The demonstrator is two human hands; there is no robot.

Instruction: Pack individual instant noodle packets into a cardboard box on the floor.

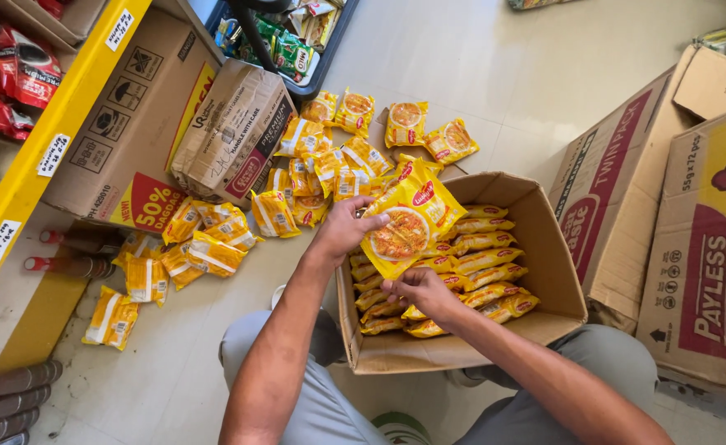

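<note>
An open cardboard box stands on the floor between my knees, filled with rows of yellow noodle packets. My left hand grips the left edge of a stack of yellow noodle packets held up over the box. My right hand holds the same stack from below, just above the packets in the box.
Many loose yellow packets lie scattered on the tiled floor to the left and beyond the box. Cardboard cartons lean against a yellow shelf at left. Large closed cartons stand at right. A basket of goods sits at the top.
</note>
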